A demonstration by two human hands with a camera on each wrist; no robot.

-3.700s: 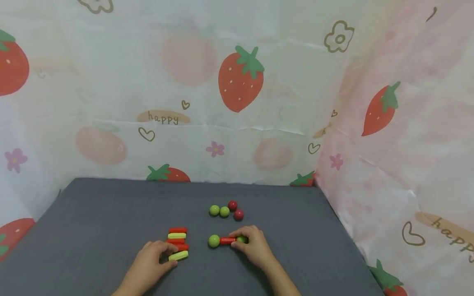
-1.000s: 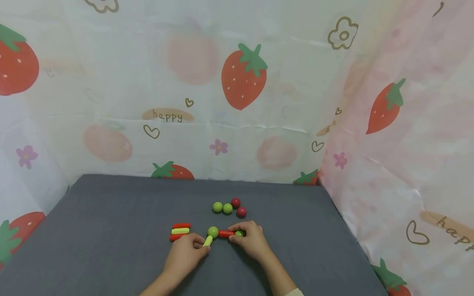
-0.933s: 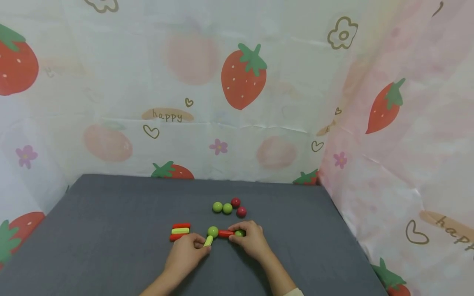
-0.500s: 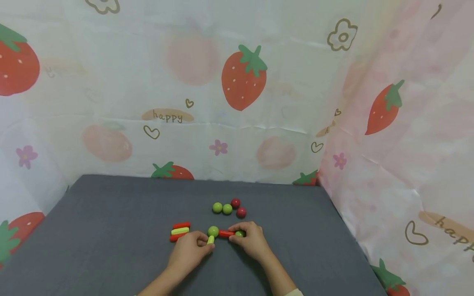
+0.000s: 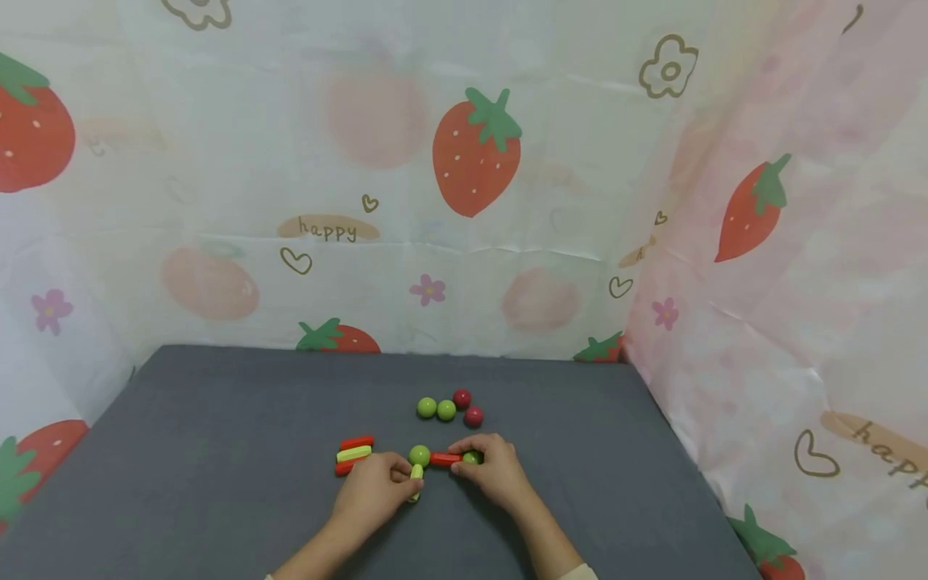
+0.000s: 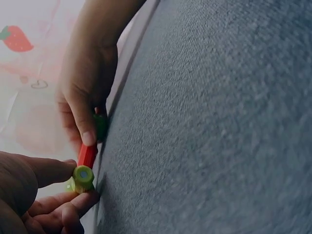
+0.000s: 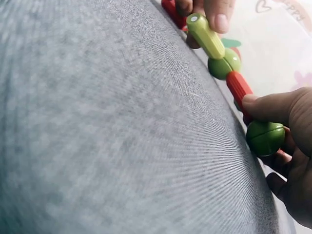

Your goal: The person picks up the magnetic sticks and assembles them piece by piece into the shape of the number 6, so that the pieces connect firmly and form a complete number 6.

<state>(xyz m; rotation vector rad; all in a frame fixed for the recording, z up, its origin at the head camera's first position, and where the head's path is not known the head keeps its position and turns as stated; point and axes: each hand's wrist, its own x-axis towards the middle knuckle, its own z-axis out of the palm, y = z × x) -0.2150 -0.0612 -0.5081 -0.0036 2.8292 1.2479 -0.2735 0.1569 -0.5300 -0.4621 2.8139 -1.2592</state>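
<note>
My left hand (image 5: 373, 486) pinches a yellow-green magnetic rod (image 7: 207, 38) between thumb and fingers. The rod's far end meets a green ball (image 5: 419, 456), and its near end points toward me. From that same ball a red rod (image 5: 445, 459) runs to the right, ending in a second green ball (image 7: 265, 138). My right hand (image 5: 495, 471) grips this red rod near the second ball, which its fingers partly cover in the head view. In the left wrist view the yellow-green rod (image 6: 83, 176) is seen end-on, with a pale round tip.
Left of my hands lie a red rod (image 5: 357, 442), a yellow-green rod (image 5: 354, 454) and another red rod (image 5: 348, 466), partly behind the left hand. Beyond sit two green balls (image 5: 437, 409) and two red balls (image 5: 467, 408). A strawberry-print curtain (image 5: 239, 161) borders the grey table (image 5: 217, 419).
My left hand has moved right from the rod pile, bringing a yellow-green rod to the green ball. Over the last second that rod has swung nearer to straight toward me. The right hand keeps its hold.
</note>
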